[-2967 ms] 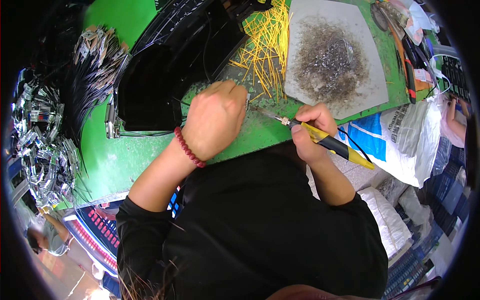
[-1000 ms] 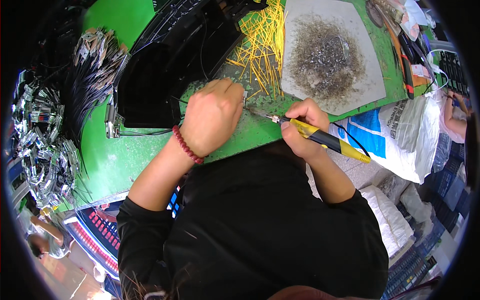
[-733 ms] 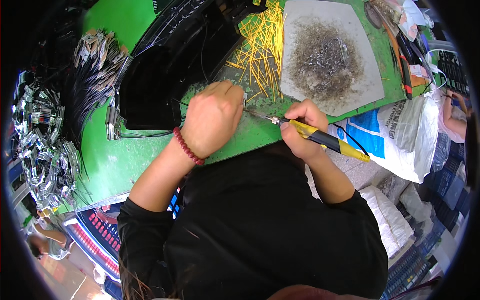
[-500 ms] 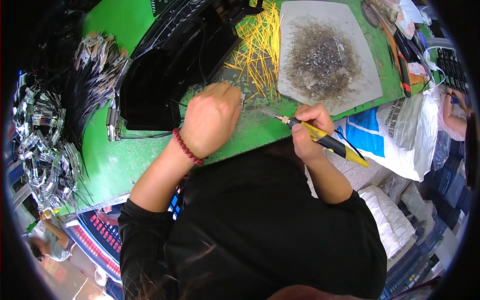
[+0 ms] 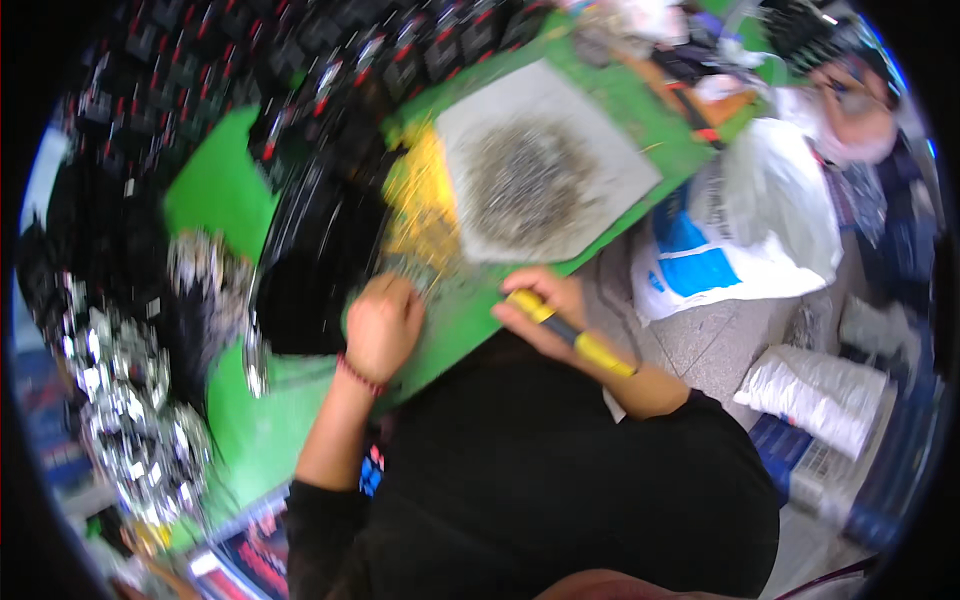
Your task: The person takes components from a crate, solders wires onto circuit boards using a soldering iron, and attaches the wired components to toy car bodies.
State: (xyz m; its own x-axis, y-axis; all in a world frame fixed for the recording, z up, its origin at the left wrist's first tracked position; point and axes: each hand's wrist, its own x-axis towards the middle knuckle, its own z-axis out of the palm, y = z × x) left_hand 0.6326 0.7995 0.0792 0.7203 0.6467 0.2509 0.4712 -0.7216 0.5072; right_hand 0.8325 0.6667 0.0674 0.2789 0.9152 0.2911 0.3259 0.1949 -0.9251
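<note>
A yellow and black soldering iron [image 5: 572, 333] lies in my right hand [image 5: 545, 310], the fingers wrapped round its handle; its tip is lost in blur. My left hand [image 5: 383, 325], with a dark red bead bracelet at the wrist, is closed above the green table [image 5: 270, 425]. What it grips, if anything, is hidden by the back of the hand. Just left of that hand stands a long curved black housing [image 5: 315, 265]. Thin yellow sticks [image 5: 420, 195] lie in a heap beyond my hands, beside a grey board [image 5: 620, 180] with a dark, dirty patch of scraps.
Shiny silver parts [image 5: 145, 440] and a bundle of dark wires with pale ends [image 5: 205, 270] lie at the left. Many black units [image 5: 220, 50] fill the far side. A white and blue sack [image 5: 740, 240] stands right of the table; another person [image 5: 855, 110] is at far right.
The whole view has turned and blurred, bringing rows of black units into sight. My right hand still grips the soldering iron; my left hand remains closed beside the black housing.
</note>
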